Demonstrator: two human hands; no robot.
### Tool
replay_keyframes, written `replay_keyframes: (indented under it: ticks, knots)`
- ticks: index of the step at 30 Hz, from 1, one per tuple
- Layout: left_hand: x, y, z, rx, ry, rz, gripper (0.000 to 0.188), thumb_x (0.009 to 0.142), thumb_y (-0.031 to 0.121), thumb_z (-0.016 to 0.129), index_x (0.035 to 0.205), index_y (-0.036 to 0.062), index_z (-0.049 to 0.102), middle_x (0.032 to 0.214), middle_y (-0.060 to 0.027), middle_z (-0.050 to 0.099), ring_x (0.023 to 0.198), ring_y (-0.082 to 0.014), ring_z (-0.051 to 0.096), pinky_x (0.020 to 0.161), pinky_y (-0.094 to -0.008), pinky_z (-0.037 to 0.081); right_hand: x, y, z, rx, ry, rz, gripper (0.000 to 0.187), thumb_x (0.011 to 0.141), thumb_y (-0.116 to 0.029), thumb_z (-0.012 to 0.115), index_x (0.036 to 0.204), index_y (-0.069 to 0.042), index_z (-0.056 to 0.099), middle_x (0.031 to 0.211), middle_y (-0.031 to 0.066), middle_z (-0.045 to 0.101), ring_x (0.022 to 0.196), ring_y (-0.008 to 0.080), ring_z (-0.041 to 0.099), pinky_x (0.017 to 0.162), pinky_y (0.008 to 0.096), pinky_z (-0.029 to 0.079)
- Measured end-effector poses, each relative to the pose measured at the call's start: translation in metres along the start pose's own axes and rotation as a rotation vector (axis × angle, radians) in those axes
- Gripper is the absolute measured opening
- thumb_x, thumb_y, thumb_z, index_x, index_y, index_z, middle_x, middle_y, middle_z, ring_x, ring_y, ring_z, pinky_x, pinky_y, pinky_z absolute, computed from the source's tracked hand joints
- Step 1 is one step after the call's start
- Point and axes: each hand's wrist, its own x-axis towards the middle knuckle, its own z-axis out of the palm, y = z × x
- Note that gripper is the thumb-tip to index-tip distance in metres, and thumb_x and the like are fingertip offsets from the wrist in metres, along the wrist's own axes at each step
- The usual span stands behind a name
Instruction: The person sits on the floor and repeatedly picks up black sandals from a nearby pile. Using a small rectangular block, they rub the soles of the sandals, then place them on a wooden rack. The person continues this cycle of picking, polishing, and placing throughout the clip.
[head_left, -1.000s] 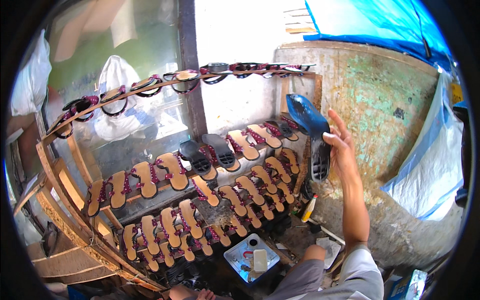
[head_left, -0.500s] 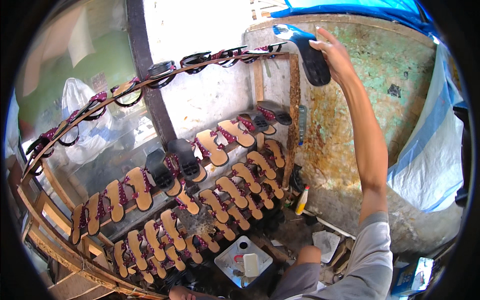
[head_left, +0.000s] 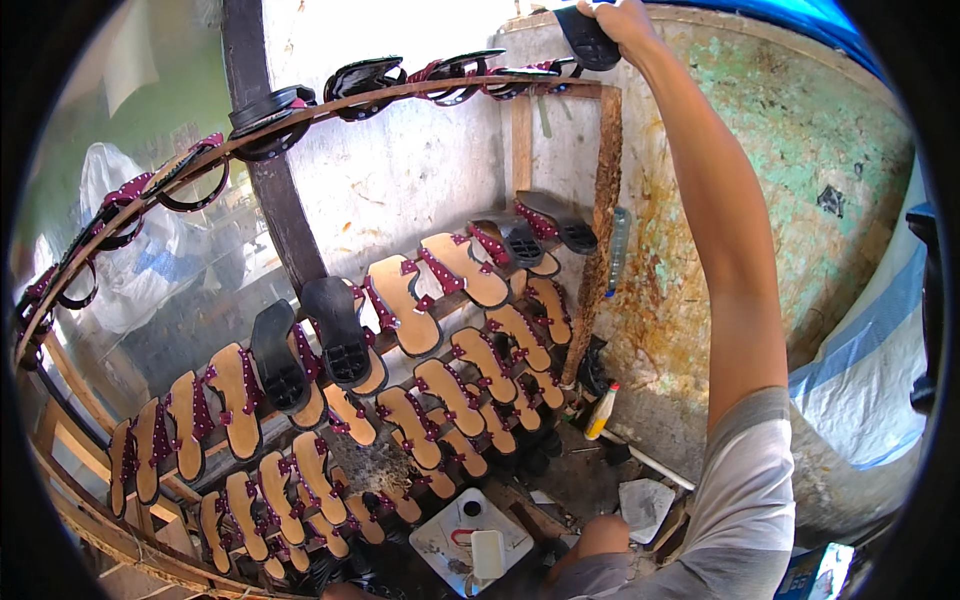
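At the top of the view, my raised right hand (head_left: 622, 22) grips a black sandal sole (head_left: 588, 42) by its upper part. The sole's upper end runs out of the picture, and any straps on it are hidden. Below and left of the hand stands a wooden rack with rows of sandals (head_left: 403, 305), tan insoles up, with dark red dotted straps. Several lie turned over, such as one with a black underside (head_left: 337, 325). More sandals (head_left: 365, 85) hang along the rack's top rail (head_left: 400, 92). My left hand is not in view.
A mottled wall (head_left: 740, 190) rises on the right, with a white and blue sheet (head_left: 870, 370) hanging against it. Below are a yellow bottle (head_left: 601, 412), a square whitish stool (head_left: 440, 540) bearing a white tray (head_left: 488, 553), and a pale pipe (head_left: 655, 462).
My right hand has moved up and slightly left with the sandal sole, which is now partly outside the picture. The view has shifted, so the rack appears closer and further left.
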Motion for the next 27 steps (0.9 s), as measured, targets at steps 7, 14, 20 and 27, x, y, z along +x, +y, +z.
replay_keyframes:
  ticks: [7,14,20,27]
  knots:
    - [0.012,-0.007,0.014,-0.019,-0.006,-0.021,0.052,0.103,0.029,0.057,0.151,0.0127,0.047,0.143,-0.0131,0.058,0.128,-0.0317,0.057,0.109,-0.0512,0.045,0.051,0.041,0.022,-0.414,-0.018,-0.064,0.032,0.084,-0.01,0.064,0.113,-0.001,0.073,0.105,0.0205,0.075,0.098,0.0309,0.071,0.08,0.0365,0.057]
    - [0.03,-0.015,0.028,-0.013,0.012,-0.057,0.053,0.102,0.029,0.058,0.152,0.013,0.046,0.143,-0.013,0.057,0.128,-0.0314,0.057,0.109,-0.0511,0.045,0.098,0.055,0.055,-1.038,-0.156,-0.014,0.071,0.094,-0.049,0.067,0.15,-0.008,0.051,0.143,0.0196,0.061,0.128,0.0373,0.061,0.107,0.0482,0.048]
    - [0.037,-0.018,0.032,-0.013,0.031,-0.084,0.055,0.102,0.03,0.058,0.153,0.0132,0.045,0.143,-0.0129,0.057,0.128,-0.0312,0.057,0.109,-0.0511,0.045,0.053,0.033,0.082,-1.239,-0.253,0.227,0.071,0.094,-0.055,0.066,0.157,-0.035,0.041,0.155,0.0079,0.052,0.141,0.031,0.051,0.113,0.0524,0.043]
    - [0.032,-0.023,0.026,0.003,0.045,-0.102,0.056,0.102,0.03,0.059,0.153,0.0135,0.045,0.144,-0.0129,0.057,0.129,-0.0309,0.057,0.109,-0.051,0.044,0.034,0.039,0.073,-1.429,-0.249,0.198,0.069,0.091,-0.06,0.068,0.152,-0.033,0.047,0.152,0.0097,0.055,0.139,0.0303,0.054,0.112,0.0514,0.044]
